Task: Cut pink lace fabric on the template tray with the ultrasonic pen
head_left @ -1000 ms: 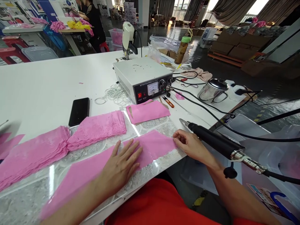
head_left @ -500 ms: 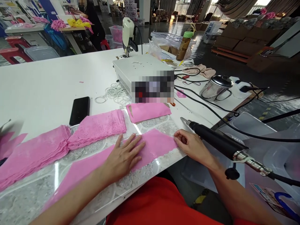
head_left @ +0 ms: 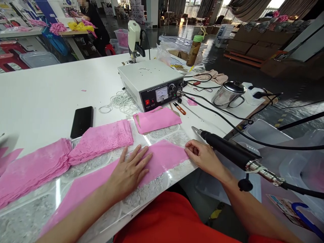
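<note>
A long piece of pink fabric (head_left: pixel 165 154) lies flat along the front edge of the table, on a grey stone-patterned sheet (head_left: pixel 32 206). My left hand (head_left: pixel 131 168) rests palm down on its middle, fingers spread. At the fabric's right tip, my right hand (head_left: pixel 199 153) pinches the edge between thumb and fingers. A black handheld ultrasonic cutter (head_left: pixel 227 148) with a metal blade lies just beyond my right hand, its tip pointing left. Behind the fabric are stacked pink fabric pieces (head_left: pixel 106 136) and a pink piece over a card template (head_left: pixel 159 119).
A control box (head_left: pixel 152 84) with a dial stands mid-table, cabled to the cutter. Around it are a phone (head_left: pixel 82 121), white elastic cords (head_left: pixel 124 103), orange thread snips (head_left: pixel 179 108), a lidded glass mug (head_left: pixel 229 94) and a bottle (head_left: pixel 194 50). Another person (head_left: pixel 97 27) sits at the far left.
The camera view shifts slightly. Both hands keep their places on the pink fabric, and nothing on the table has visibly moved.
</note>
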Demonstrator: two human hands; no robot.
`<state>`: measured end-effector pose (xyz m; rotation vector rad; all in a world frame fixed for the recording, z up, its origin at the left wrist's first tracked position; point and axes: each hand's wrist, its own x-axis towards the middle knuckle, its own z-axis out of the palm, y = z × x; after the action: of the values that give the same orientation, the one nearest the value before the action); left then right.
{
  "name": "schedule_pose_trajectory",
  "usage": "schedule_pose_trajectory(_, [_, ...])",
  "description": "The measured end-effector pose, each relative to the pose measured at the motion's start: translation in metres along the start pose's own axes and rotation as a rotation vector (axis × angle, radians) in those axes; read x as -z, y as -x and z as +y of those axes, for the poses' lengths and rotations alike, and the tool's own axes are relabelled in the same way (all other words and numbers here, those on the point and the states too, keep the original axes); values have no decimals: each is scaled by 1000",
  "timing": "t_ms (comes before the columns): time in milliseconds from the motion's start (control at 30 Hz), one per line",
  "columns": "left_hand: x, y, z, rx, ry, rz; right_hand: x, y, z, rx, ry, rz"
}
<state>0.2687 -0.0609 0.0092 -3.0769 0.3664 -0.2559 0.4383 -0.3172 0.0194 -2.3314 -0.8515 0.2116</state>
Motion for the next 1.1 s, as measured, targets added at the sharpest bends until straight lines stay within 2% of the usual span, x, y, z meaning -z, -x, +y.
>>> schedule_pose_trajectory(333, [2, 1, -5, -68, 2, 35, 0, 1, 1, 36, -43, 33])
schedule_pose_trajectory(467, [6, -14, -1, -159, 39, 55, 2, 3, 1, 44, -102, 53])
schedule_pose_trajectory(600, [7, -39, 8, -255, 126, 3, 4, 9, 9, 61, -158, 123])
schedule_pose_trajectory(767, [5, -68, 16, -342, 216, -95, 0, 24, 21, 281, -146, 323])
schedule_pose_trajectory(900, [2, -75, 18, -389, 249, -127, -8, 33, 23, 454, -47, 390])
schedule_pose_trajectory(1100, [-1, -74, 18, -415, 241, -141, -13, 34, 25, 483, -19, 394])
